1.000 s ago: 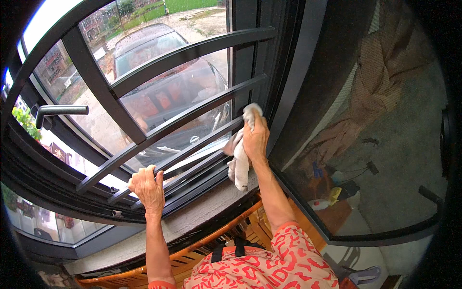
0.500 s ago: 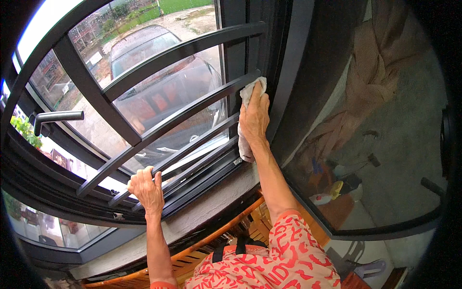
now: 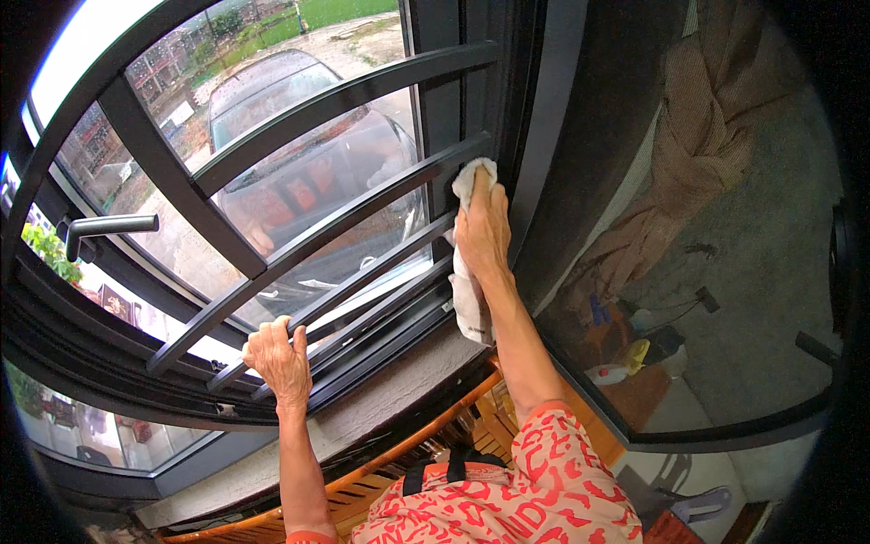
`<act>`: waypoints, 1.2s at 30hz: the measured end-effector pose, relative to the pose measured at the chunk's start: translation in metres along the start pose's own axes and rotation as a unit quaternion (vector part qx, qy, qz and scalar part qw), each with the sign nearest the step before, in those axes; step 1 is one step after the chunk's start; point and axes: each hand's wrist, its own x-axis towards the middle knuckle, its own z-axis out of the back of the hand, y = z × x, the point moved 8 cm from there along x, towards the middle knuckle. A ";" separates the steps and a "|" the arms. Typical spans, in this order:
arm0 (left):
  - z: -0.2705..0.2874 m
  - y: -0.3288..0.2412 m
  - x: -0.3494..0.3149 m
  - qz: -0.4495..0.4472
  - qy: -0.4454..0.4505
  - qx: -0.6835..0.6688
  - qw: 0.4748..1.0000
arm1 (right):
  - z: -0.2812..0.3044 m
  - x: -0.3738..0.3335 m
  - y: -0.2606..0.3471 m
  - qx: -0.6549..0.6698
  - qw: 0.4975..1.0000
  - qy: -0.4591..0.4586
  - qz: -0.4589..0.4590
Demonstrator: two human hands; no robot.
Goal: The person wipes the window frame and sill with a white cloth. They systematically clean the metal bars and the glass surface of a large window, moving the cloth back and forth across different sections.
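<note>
My left hand point(image 3: 279, 364) is closed around one of the lower dark bars point(image 3: 358, 288) of the window grille. On the right, my right hand point(image 3: 484, 228) presses a white cloth point(image 3: 471, 304) against the dark window frame point(image 3: 507, 109), beside the right ends of the bars. The cloth pokes out above my fingertips and hangs down below my palm toward the sill point(image 3: 399, 376). My right palm and the part of the cloth under it are hidden.
A black window handle point(image 3: 113, 224) juts in at the left. To the right stands an open dark screen panel point(image 3: 725, 272), with a brown curtain point(image 3: 666, 181) seen through it. Below the sill is a wooden slatted bench point(image 3: 489, 412). A car point(image 3: 281, 100) stands outside.
My right hand has slid slightly down the frame with the cloth, whose loose end now hangs lower. The left hand keeps its hold on the bar.
</note>
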 end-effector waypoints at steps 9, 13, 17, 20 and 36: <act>-0.001 -0.001 -0.001 -0.005 -0.007 0.005 1.000 | -0.027 -0.013 -0.021 -0.021 0.997 0.077 0.002; -0.002 0.000 -0.001 -0.001 -0.001 0.009 1.000 | -0.034 -0.025 -0.031 -0.007 0.991 0.136 -0.006; -0.001 0.000 -0.001 0.001 -0.003 0.003 1.000 | -0.011 -0.020 -0.002 0.017 0.994 0.095 0.049; -0.004 -0.001 0.002 0.001 -0.003 -0.005 1.000 | -0.005 -0.002 0.014 -0.010 0.996 0.008 0.086; -0.001 0.001 -0.001 0.010 -0.010 -0.005 1.000 | -0.025 -0.024 0.007 -0.001 0.989 0.129 0.079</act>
